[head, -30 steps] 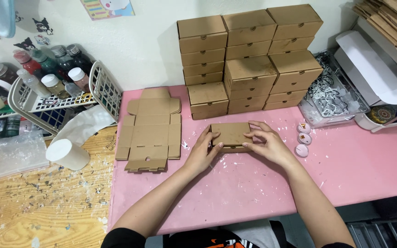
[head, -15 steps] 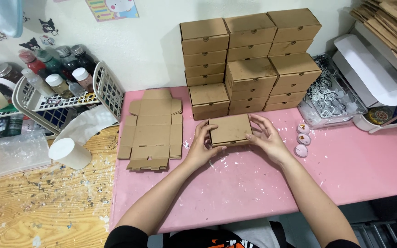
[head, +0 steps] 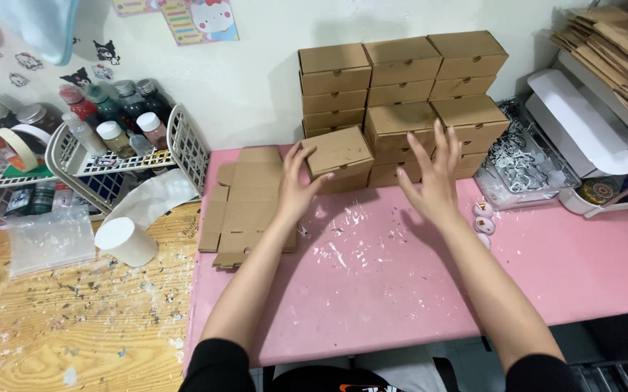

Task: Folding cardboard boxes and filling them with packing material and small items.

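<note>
Fingers of the left hand (head: 296, 190) are spread and laid against the left end of a small folded cardboard box (head: 339, 156), which is set at the foot of the stack of finished boxes (head: 401, 87) against the wall; the contact looks like a light steadying touch rather than a grip, probably so that the box is kept square with the row. The right hand (head: 431, 181) is held open, palm forward and fingers apart, just right of that box and in front of the stack, with nothing held; whether its fingertips touch the boxes behind cannot be told. The box is seen closed, lid down, slightly askew to the pile beside it. Left of the left wrist, a pile of flat unfolded box blanks (head: 245, 207) is laid on the pink table (head: 416, 290), near enough to be reached without leaning. To the right of the right hand, three small round pink pieces (head: 482, 218) are ranged at the table's edge of work, and beyond them a clear tray of metal parts (head: 524, 156) is seen. Further left, a white paper cup (head: 125, 242) lies on the paint-flecked wooden surface (head: 74, 327), and a white wire basket (head: 121, 152) of capped bottles is stood against the wall.
</note>
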